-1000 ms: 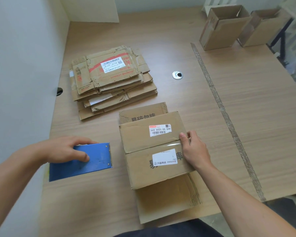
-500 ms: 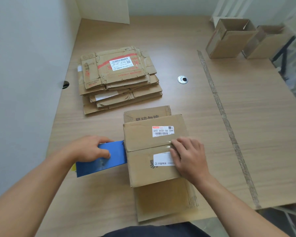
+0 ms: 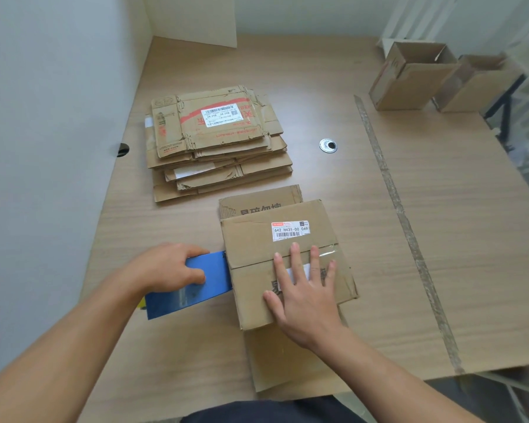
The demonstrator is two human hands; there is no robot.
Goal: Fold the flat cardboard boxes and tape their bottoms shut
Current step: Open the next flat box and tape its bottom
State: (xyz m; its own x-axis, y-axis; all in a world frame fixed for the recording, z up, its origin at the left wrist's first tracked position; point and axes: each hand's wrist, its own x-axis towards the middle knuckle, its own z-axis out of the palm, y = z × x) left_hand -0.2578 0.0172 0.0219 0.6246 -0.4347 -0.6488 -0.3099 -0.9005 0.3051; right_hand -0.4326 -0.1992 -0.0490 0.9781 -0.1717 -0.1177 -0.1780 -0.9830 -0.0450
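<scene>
**Two hands tape one cardboard box shut**

I see the box [image 3: 287, 270] at the near middle of the table [image 3: 440, 239], bottom flaps folded closed and facing up. My right hand [image 3: 303, 300] lies flat on top of it, fingers [image 3: 293, 254] spread and pressing across the seam where clear tape [image 3: 327, 250] shines. My left hand [image 3: 168, 267] is just left of the box, its fingers curled round a blue tape dispenser [image 3: 209, 279] that touches the box's left edge.

I judge the cardboard light and stiff, but creased and worn, so the flaps will likely spring up unless they are held down. The best hold looks like a flat palm close to the seam rather than a pinch at the soft edges.

By count there is one box in hand and one dispenser. Behind the box and to its left sits one stack of flat boxes [image 3: 217, 141] — several, though the layers overlap too much for an exact number. Far behind it to the right stand two folded boxes [image 3: 409, 80].
</scene>
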